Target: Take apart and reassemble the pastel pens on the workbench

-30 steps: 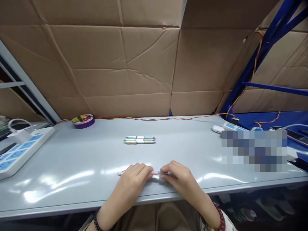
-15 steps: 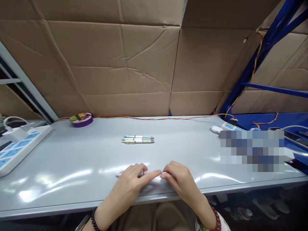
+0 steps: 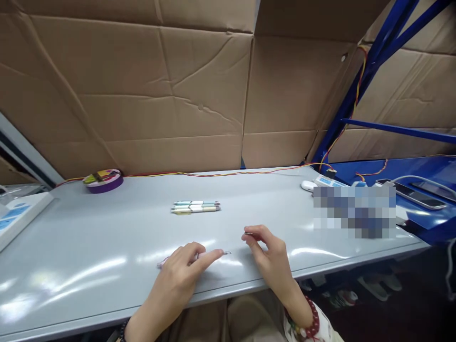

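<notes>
Low over the front of the table, my left hand (image 3: 180,273) is closed around a pale pink pen (image 3: 162,262). The pen's back end sticks out on the left, and its thin bare front end (image 3: 227,252) shows past the fingertips on the right. My right hand (image 3: 270,251), apart from the pen and a little higher to its right, pinches a small dark metallic piece (image 3: 248,233) that looks like the pen's tip cone. Most of the pen's barrel is hidden by my left fingers. Beyond the hands, several pens (image 3: 195,208) lie side by side, points to the right.
A round purple container (image 3: 103,181) sits at the back left. A white power strip (image 3: 24,216) lies at the left edge. On the right are a white earbud-like case (image 3: 307,185), a blurred patch and a phone (image 3: 415,194). Cardboard (image 3: 171,109) walls the back.
My right hand has moved away from the pen, up and to the right, with the small metallic piece. The pen's thin front end is now exposed. The camera view has shifted slightly.
</notes>
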Available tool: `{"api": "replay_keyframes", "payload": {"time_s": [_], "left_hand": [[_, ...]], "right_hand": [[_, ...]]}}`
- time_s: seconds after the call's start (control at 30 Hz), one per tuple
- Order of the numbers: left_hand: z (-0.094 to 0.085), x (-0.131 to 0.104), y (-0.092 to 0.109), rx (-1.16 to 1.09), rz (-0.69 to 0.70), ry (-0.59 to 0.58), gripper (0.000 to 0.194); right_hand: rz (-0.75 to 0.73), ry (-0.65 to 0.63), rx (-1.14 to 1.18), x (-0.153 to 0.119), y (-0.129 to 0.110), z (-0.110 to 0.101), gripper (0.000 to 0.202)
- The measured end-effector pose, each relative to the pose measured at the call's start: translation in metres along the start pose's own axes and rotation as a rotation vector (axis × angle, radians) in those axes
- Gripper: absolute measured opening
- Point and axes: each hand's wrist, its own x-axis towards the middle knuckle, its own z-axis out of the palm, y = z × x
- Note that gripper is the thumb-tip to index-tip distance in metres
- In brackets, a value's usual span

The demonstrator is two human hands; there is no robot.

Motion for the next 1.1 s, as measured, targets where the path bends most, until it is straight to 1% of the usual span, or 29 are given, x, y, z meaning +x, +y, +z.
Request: {"api": "replay_keyframes", "payload": {"time_s": [0.07,0.13,0.17,0.23,0.3,0.33,0.43,0.53,0.6,0.63,0.73,0.8,0.83,0.9,1.0,1.1], "left_hand": [[-0.001,-0.001,-0.001,-0.083,0.03,0.084,0.051],[-0.002,-0.001,-0.002,-0.198,0.054,0.175,0.049],[-0.002,-0.001,-0.002,-0.25,0.042,0.207,0.047],[-0.002,-0.001,-0.001,-0.312,-0.041,0.232,0.043],[-0.002,-0.001,0.001,-0.315,-0.148,0.247,0.038],[-0.002,-0.001,0.001,-0.309,-0.181,0.255,0.036],[-0.001,-0.002,0.002,-0.297,-0.198,0.283,0.032],[0.0,-0.003,0.001,-0.272,-0.203,0.286,0.025],[0.001,-0.002,0.0,-0.255,-0.225,0.254,0.02],[0.001,-0.001,-0.001,-0.251,-0.245,0.214,0.019],[0.002,0.003,-0.002,-0.254,-0.29,0.014,0.017],[0.003,0.005,-0.002,-0.255,-0.274,-0.104,0.017],[0.003,0.006,-0.001,-0.254,-0.257,-0.137,0.018],[0.003,0.007,0.0,-0.251,-0.237,-0.158,0.019],[0.001,0.009,0.003,-0.229,-0.246,-0.162,0.021],[0.0,0.011,0.007,-0.196,-0.247,-0.155,0.022]], "right_hand": [[0.031,-0.042,-0.081,0.001,0.002,0.0,0.012],[0.019,-0.091,-0.164,0.003,0.003,0.002,0.015],[0.007,-0.11,-0.209,0.004,0.003,0.003,0.017],[-0.003,-0.149,-0.315,0.006,0.003,0.006,0.02],[0.005,-0.194,-0.415,0.008,0.001,0.008,0.02],[0.015,-0.217,-0.451,0.01,0.001,0.008,0.019],[0.066,-0.252,-0.529,0.018,-0.001,0.005,0.018],[0.134,-0.232,-0.589,0.026,0.002,-0.002,0.018],[0.176,-0.232,-0.644,0.029,0.005,-0.005,0.017],[0.19,-0.242,-0.675,0.029,0.007,-0.006,0.016],[0.182,-0.274,-0.732,0.028,0.01,-0.006,0.014],[0.167,-0.284,-0.734,0.025,0.012,-0.006,0.014],[0.161,-0.285,-0.737,0.024,0.013,-0.005,0.015],[0.145,-0.282,-0.752,0.023,0.015,-0.005,0.016],[0.113,-0.268,-0.775,0.022,0.015,-0.007,0.02],[0.086,-0.247,-0.768,0.028,0.009,-0.007,0.027]]}}
